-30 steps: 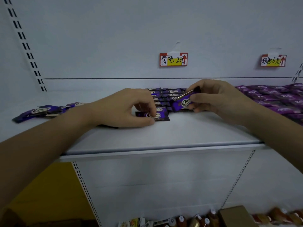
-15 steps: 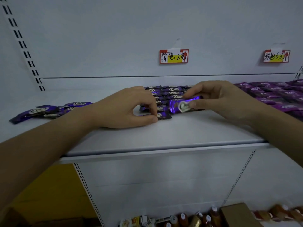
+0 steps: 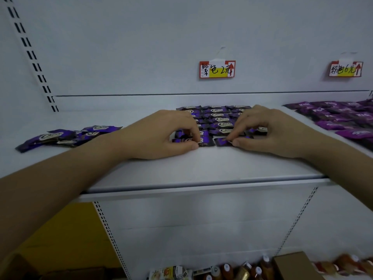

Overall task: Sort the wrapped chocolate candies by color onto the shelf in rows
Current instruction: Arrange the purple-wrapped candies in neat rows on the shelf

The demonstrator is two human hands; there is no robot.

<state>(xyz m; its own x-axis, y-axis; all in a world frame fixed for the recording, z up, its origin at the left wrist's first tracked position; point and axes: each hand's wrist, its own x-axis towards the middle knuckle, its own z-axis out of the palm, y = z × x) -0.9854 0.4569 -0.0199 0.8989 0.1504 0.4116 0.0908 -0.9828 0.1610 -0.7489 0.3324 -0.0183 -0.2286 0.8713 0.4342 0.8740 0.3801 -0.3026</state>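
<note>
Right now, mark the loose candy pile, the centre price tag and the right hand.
loose candy pile point(image 3: 66, 136), head view, middle wrapper.
centre price tag point(image 3: 217, 69), head view, yellow centre.
right hand point(image 3: 268, 132), head view, back of hand.

Head camera looks forward, slightly down at near shelf point(image 3: 201, 174).

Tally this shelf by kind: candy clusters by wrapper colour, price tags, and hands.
Dark purple candy clusters: 2, loose pile and sorted rows
Magenta candy cluster: 1
Price tags: 2, middle price tag and right price tag
Hands: 2, left hand and right hand, each pinching a purple candy
Total: 7
</note>
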